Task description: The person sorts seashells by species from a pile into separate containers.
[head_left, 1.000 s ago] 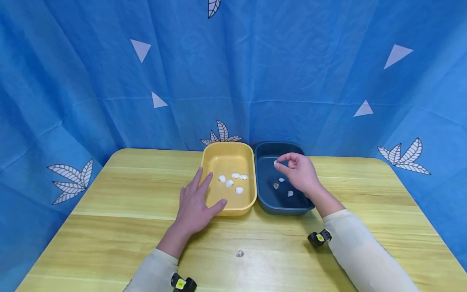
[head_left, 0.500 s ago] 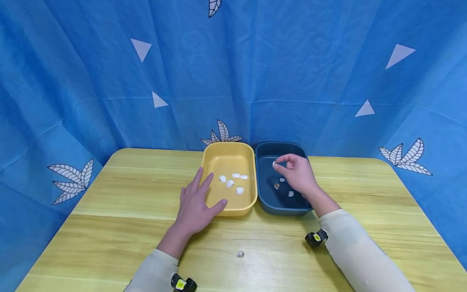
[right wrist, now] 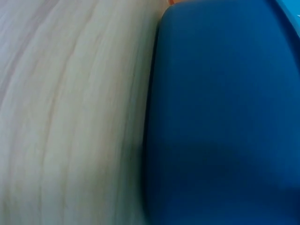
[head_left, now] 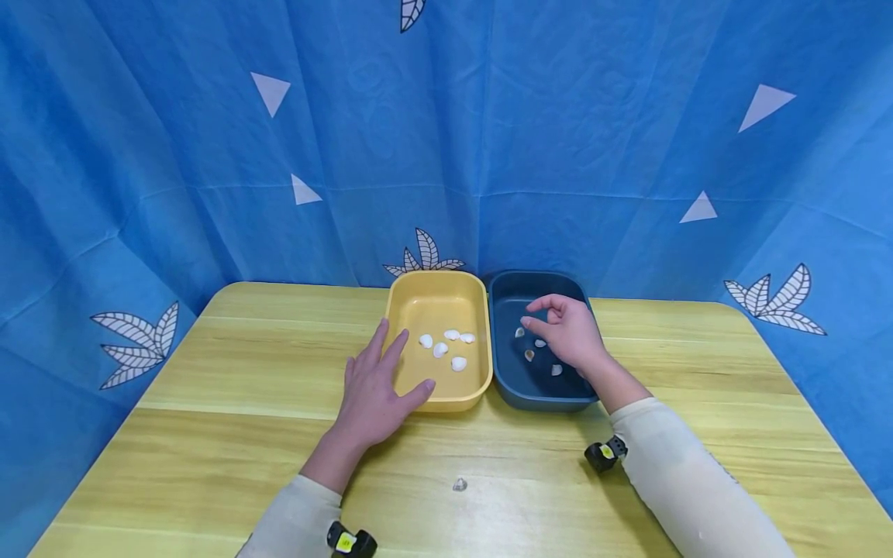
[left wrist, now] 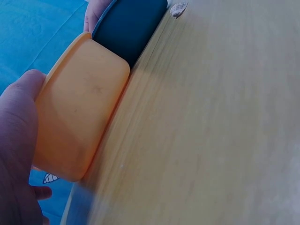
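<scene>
My right hand (head_left: 568,329) hovers over the dark blue bin (head_left: 540,404), thumb and forefinger parted with nothing between them. Just below the thumb tip, a small seashell (head_left: 519,332) lies in that bin, with a brown-marked seashell (head_left: 529,356) and a few pale ones nearby. My left hand (head_left: 373,391) spreads its fingers along the left side of the yellow bin (head_left: 439,404); the left wrist view has its thumb at the rim. Several white seashells, one of them a rounded shell (head_left: 458,363), lie inside the yellow bin. In the right wrist view the blue bin's wall hides the hand.
Both bins stand side by side at the far edge of the wooden table (head_left: 244,449), before a blue curtain (head_left: 558,139). A lone greyish shell (head_left: 460,484) lies on the table in front of them, also a shell (left wrist: 178,9) at the top of the left wrist view.
The right thumb and forefinger have parted, and the white seashell they pinched has dropped into the blue bin. Before that, the right hand shifted slightly left. The left hand stays put.
</scene>
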Tool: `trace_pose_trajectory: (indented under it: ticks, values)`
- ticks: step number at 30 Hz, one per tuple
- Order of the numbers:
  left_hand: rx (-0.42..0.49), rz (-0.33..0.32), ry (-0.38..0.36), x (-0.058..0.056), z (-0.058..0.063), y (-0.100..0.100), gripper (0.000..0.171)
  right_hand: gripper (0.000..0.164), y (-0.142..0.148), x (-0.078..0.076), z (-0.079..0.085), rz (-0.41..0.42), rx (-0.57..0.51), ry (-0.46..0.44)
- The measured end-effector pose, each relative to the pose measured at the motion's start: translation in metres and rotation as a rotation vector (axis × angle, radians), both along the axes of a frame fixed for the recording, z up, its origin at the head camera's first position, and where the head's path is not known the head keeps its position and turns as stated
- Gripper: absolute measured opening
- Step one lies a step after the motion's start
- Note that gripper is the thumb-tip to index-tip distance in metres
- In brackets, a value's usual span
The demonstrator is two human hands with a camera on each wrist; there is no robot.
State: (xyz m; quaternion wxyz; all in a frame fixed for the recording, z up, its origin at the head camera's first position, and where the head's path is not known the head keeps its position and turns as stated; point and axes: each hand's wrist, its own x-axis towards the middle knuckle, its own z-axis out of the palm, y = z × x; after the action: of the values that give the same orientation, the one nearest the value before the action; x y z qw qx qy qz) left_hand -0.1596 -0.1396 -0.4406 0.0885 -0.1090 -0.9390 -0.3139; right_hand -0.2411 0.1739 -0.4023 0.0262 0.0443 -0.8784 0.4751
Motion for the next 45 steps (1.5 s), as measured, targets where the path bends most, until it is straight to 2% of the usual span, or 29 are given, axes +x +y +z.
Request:
trace_pose_trajectory:
  ticks: [6,10,18,23,27,32,40,45]
  values:
    - [0.004,-0.001,-0.001,0.001,0.001,0.000,0.086,0.026,0.000,0.002,0.003,0.007,-0.031,0.007]
    - [0.003,-0.002,0.000,0.001,0.001,0.001,0.086,0.025,-0.002,0.011,0.008,0.023,-0.056,0.025]
    - [0.000,0.001,0.000,0.000,0.000,0.000,0.086,0.027,-0.012,0.045,0.021,0.136,-0.075,0.076]
    - [-0.006,0.006,0.001,0.000,0.000,0.000,0.086,0.019,-0.024,0.073,0.024,0.221,-0.091,0.124]
    - [-0.013,0.014,0.006,0.000,0.000,0.001,0.086,0.015,-0.036,0.096,0.016,0.312,-0.092,0.144]
    - [-0.018,0.015,0.005,0.000,-0.002,0.001,0.086,0.017,-0.044,0.119,0.002,0.413,-0.100,0.109]
    - [-0.021,0.011,0.001,0.001,-0.001,0.000,0.086,0.021,-0.045,0.136,-0.012,0.520,-0.136,0.041]
    - [-0.017,0.006,0.007,0.001,-0.001,0.000,0.086,0.021,-0.048,0.142,-0.022,0.575,-0.082,-0.006]
